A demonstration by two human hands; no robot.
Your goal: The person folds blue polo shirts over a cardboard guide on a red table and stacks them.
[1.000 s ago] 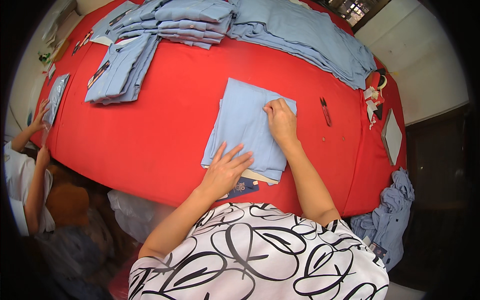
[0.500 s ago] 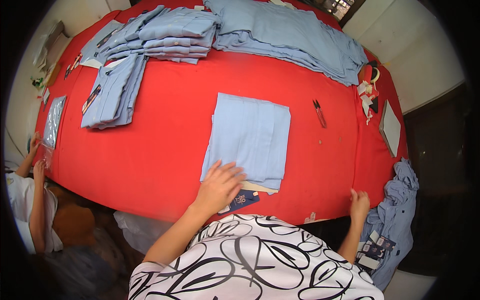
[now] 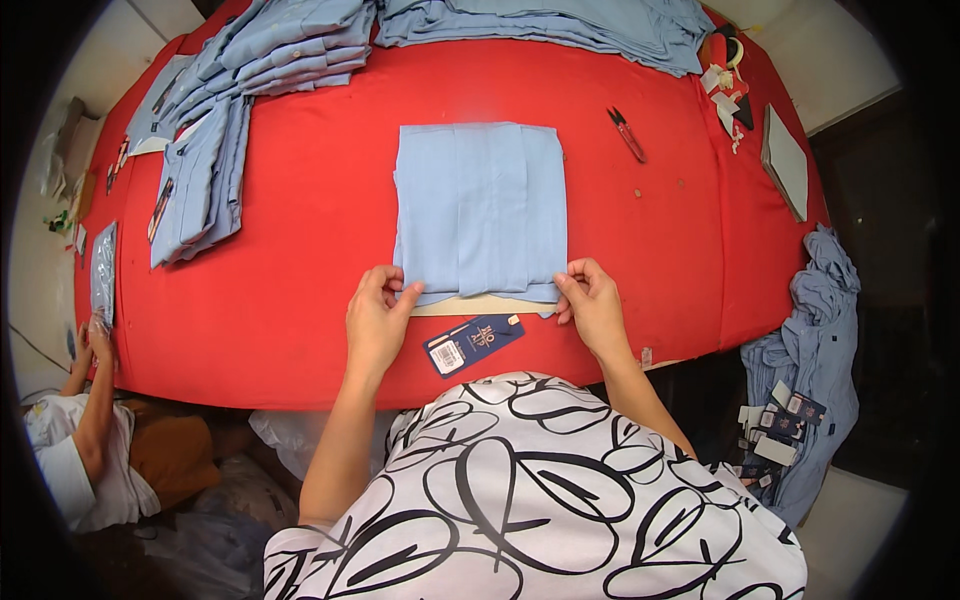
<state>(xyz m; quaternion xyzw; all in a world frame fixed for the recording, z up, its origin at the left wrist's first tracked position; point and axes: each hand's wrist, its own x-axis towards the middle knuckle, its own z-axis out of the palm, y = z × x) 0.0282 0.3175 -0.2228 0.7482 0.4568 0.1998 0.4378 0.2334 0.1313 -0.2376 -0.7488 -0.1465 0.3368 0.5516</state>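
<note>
Counter (image 3: 300,300), red-covered, with pale walls behind. Along its far edge: blue stacks (image 3: 305,45). Toward its right edge: red snips (image 3: 627,135), well apart from the work.

Garment (image 3: 490,210): one, light blue, folded flat, near the middle of the counter's near edge. Nearly square; long axis, by slight margin, running from near edge to far. Pleat lines follow that axis; which end is the collar cannot be told. Cream card (image 3: 485,305) shows beneath its near end; navy tag (image 3: 472,343) lies just beyond, toward the near edge.

Left hand (image 3: 378,320): fingers pinching the garment's near left corner. Right hand (image 3: 592,308): fingers pinching its near right corner.

Handling note, as judged: corners best held level, pull even, cloth smooth and square over the card.
</note>
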